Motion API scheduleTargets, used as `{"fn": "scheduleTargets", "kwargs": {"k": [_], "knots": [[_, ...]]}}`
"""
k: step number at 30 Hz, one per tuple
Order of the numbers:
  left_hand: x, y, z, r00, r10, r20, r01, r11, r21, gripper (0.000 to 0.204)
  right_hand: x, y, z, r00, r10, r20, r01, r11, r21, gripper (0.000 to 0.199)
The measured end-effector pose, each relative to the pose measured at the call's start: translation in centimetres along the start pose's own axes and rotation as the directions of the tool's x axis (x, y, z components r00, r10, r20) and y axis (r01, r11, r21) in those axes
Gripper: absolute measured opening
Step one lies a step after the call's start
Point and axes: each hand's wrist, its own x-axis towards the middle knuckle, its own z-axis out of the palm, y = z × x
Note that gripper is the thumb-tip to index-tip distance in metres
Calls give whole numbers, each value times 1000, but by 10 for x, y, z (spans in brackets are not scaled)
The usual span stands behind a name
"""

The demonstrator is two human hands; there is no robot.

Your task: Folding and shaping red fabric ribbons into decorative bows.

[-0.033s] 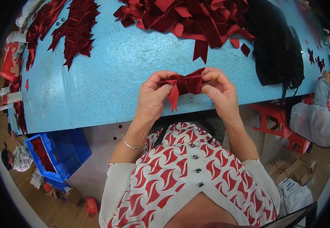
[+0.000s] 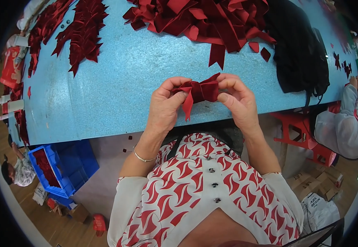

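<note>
A dark red velvet ribbon bow (image 2: 202,90) is held up between my two hands, above the near edge of the blue table (image 2: 117,94). My left hand (image 2: 167,99) pinches the bow's left loop between thumb and fingers. One ribbon tail hangs down beside that thumb, and the other points up at the right. On the other side, my right hand (image 2: 240,98) grips the right loop the same way. The fingertips behind the bow are partly hidden.
A heap of red velvet ribbon pieces (image 2: 203,24) lies beyond my hands. Rows of finished bows (image 2: 82,37) are at the far left. A black cloth (image 2: 300,49) drapes over the right side. Blue bins (image 2: 78,162) stand below left, a red stool (image 2: 294,127) below right. Other people sit at both sides.
</note>
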Motion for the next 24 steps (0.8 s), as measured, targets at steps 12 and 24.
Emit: {"fn": "scheduleTargets", "kwargs": {"k": [12,24], "knots": [[-1,15,1,995,-73,61,61,982,180,23,9,5,-5,997,48,60,-54,993,104,10],[-2,6,-6,998,-31,62,24,994,111,22,1,14,-3,967,250,48,-248,879,407,13]]}}
